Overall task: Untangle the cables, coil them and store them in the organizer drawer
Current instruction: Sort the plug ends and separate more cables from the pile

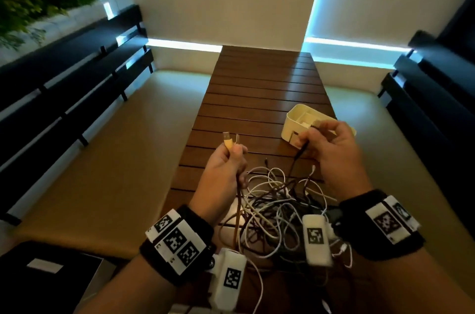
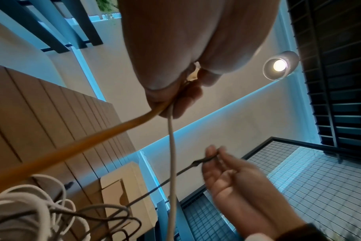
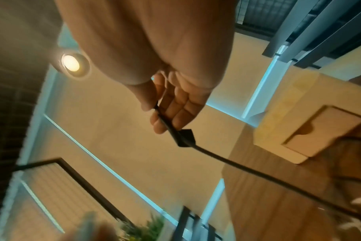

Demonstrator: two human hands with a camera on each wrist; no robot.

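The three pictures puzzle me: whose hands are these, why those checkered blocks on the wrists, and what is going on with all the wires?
No robot: a person wears one head camera and one on each wrist; the checkered blocks sit on the wristbands. The head view looks down at a slatted wooden table bearing a tangle of cables and a cream organizer box. The left hand grips two cables, an orange cable and a pale cable. The right hand pinches a thin black cable.

Glossy slatted wood table [image 1: 257, 97] (plastic organizer [image 1: 295, 118])
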